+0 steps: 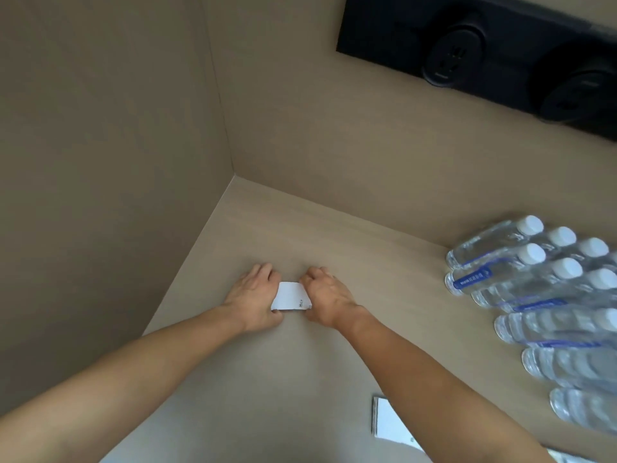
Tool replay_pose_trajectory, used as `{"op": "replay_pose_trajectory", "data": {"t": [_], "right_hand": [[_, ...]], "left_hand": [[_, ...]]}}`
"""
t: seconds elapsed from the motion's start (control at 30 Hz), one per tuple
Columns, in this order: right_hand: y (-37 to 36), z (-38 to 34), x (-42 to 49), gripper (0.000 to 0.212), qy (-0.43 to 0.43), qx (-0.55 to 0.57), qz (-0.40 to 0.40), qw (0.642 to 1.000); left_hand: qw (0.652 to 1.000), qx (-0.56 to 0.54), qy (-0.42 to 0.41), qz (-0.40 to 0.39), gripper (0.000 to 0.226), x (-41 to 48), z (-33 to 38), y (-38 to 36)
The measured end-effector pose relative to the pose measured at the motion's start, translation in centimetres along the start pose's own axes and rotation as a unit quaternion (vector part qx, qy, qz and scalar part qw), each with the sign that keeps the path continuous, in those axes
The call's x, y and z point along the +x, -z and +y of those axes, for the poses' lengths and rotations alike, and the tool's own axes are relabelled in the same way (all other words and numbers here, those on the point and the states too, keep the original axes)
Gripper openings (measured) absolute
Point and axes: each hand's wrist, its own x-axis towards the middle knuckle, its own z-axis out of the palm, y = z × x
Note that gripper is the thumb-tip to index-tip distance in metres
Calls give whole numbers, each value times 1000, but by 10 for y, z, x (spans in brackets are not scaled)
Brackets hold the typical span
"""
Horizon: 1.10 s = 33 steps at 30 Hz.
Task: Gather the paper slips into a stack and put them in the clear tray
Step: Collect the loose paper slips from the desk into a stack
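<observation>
Nearest the camera, two bare forearms reach forward over the beige desk, and between them at the lower edge lies a clear tray with something white in it, partly cut off by the right forearm. Farther out, the left hand and the right hand meet around a small white stack of paper slips that rests on the desk near the corner where two plain walls join. Each hand is curled narrow, fingers at the far edge and thumb at the near edge, pressing the stack from its own side. Faint print shows at the stack's lower right corner, too small to read. Well apart to the right, a pack of water bottles with white caps lies on the desk, and a black socket panel sits on the wall above.
</observation>
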Motion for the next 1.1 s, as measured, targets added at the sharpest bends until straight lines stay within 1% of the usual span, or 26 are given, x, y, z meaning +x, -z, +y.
{"op": "replay_pose_trajectory", "data": {"t": [0.17,0.27,0.53,0.73,0.9,1.1], "right_hand": [[-10,-1,-54,51,-31,25,1,999],[-18,7,-91,52,-57,34,20,998],[-36,50,-197,58,-133,62,47,988],[-48,80,-261,56,-172,81,63,980],[-57,102,-296,56,-181,99,78,975],[-63,112,-307,54,-153,106,79,979]], "left_hand": [[999,30,-43,-10,50,-29,29,-2],[996,48,-79,-13,52,-42,55,-6],[981,73,-178,-19,54,-65,147,-23],[971,85,-222,-20,54,-79,209,-38],[967,99,-236,-11,57,-88,245,-46],[972,107,-210,-2,57,-97,256,-52]]}}
